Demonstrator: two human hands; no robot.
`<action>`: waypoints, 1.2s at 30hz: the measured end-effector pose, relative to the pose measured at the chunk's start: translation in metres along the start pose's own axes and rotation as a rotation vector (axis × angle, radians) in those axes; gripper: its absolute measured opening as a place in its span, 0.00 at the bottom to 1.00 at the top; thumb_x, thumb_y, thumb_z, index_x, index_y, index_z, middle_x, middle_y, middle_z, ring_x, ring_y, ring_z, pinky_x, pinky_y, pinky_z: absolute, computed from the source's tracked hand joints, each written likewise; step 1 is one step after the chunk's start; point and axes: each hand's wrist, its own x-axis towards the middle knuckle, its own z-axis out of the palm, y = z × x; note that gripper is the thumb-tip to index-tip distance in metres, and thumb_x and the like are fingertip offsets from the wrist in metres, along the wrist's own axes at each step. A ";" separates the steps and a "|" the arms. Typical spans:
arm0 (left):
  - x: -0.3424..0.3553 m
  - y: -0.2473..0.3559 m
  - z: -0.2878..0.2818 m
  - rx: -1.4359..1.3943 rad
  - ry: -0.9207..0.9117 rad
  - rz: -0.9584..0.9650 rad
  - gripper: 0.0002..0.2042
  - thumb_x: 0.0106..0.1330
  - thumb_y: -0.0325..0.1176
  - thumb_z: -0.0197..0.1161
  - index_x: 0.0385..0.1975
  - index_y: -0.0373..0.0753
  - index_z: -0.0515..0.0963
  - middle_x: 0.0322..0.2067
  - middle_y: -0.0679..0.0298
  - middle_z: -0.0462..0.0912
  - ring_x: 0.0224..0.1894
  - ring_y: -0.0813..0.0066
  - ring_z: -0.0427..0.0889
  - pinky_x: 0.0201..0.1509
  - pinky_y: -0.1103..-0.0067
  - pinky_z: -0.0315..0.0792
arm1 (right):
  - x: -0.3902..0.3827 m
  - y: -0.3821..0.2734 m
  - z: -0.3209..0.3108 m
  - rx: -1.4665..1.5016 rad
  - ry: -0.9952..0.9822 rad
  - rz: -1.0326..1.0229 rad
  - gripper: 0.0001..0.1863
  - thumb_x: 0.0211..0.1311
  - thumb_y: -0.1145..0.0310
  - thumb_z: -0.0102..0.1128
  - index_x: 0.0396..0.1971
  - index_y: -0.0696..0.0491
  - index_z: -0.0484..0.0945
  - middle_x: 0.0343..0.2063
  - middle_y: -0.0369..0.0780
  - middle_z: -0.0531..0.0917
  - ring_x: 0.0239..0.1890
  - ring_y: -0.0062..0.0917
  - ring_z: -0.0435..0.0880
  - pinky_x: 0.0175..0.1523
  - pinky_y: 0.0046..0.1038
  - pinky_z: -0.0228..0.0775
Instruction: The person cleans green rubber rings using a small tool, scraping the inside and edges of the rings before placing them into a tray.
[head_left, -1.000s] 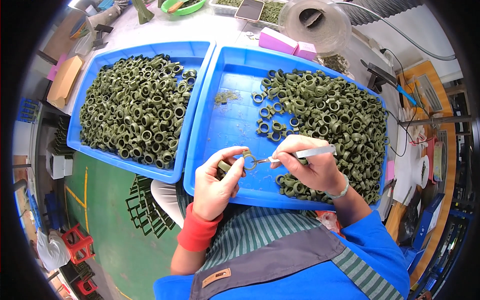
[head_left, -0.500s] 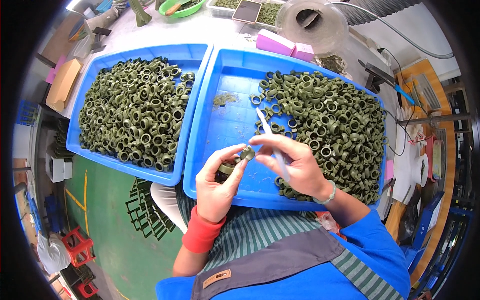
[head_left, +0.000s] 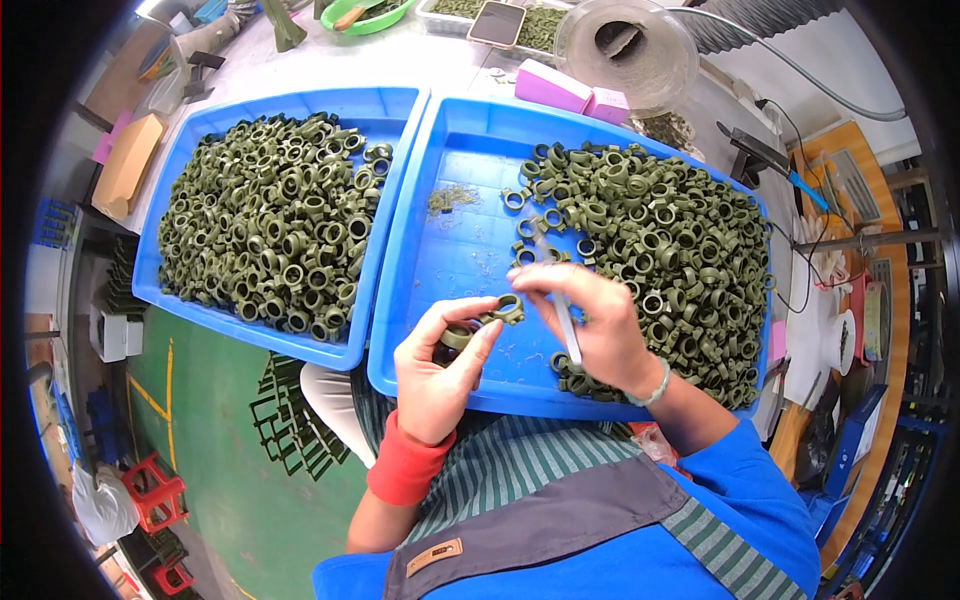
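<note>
My left hand point(head_left: 432, 368) pinches a dark green ring-shaped part point(head_left: 508, 309) between thumb and fingertips. At least one more green ring point(head_left: 457, 337) sits in that hand, partly covered by the fingers. Just to the right, my right hand point(head_left: 600, 325) is closed around a slim whitish pen-like tool point(head_left: 566, 325). The tool's far end is blurred, so its tip cannot be made out. Both hands are above the near part of the right blue tray point(head_left: 455, 265), whose right half is heaped with the same green rings point(head_left: 665, 260).
To the left stands a second blue tray point(head_left: 372, 262), heaped with green rings point(head_left: 275, 225). Behind the trays lie pink boxes point(head_left: 553, 87), a phone point(head_left: 495, 24), a green basin point(head_left: 383, 17) and a clear round tub point(head_left: 660, 75). Green scraps point(head_left: 452, 198) lie in the right tray.
The pinched ring has turned so its opening shows, and it sits slightly farther right and lower. The pen-like tool has swung a little, and my right fingers have shifted with it.
</note>
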 end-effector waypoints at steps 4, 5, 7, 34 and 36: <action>0.014 0.009 -0.026 0.299 0.195 0.253 0.09 0.66 0.23 0.67 0.44 0.37 0.82 0.33 0.70 0.82 0.28 0.86 0.75 0.32 0.88 0.69 | 0.008 0.017 -0.027 -0.217 -0.028 0.177 0.06 0.65 0.75 0.64 0.40 0.58 0.82 0.34 0.42 0.86 0.34 0.28 0.87 0.41 0.28 0.78; 0.023 0.015 -0.040 0.440 0.285 0.344 0.09 0.65 0.22 0.67 0.44 0.38 0.82 0.38 0.68 0.82 0.33 0.83 0.77 0.36 0.85 0.71 | 0.003 0.027 -0.031 -0.285 -0.065 0.138 0.07 0.60 0.76 0.66 0.38 0.56 0.80 0.33 0.41 0.84 0.35 0.31 0.85 0.43 0.29 0.76; 0.037 0.026 -0.072 0.701 0.478 0.504 0.12 0.67 0.24 0.65 0.50 0.38 0.80 0.41 0.67 0.81 0.32 0.85 0.75 0.34 0.86 0.71 | 0.000 0.028 -0.036 -0.328 -0.197 0.099 0.07 0.58 0.77 0.64 0.35 0.55 0.78 0.30 0.42 0.83 0.35 0.36 0.82 0.43 0.33 0.74; 0.013 -0.008 -0.006 -0.315 0.001 -0.172 0.13 0.74 0.27 0.57 0.55 0.32 0.76 0.43 0.60 0.83 0.46 0.68 0.85 0.54 0.74 0.82 | 0.004 0.039 -0.012 -0.317 -0.035 0.137 0.10 0.62 0.77 0.64 0.41 0.56 0.75 0.46 0.44 0.84 0.51 0.35 0.83 0.58 0.33 0.73; 0.017 -0.006 -0.013 -0.441 -0.044 -0.237 0.13 0.74 0.28 0.56 0.54 0.32 0.75 0.43 0.60 0.83 0.48 0.65 0.85 0.57 0.71 0.81 | -0.004 0.058 -0.007 -0.374 -0.133 0.049 0.13 0.53 0.79 0.65 0.39 0.56 0.75 0.40 0.46 0.81 0.49 0.44 0.79 0.56 0.39 0.72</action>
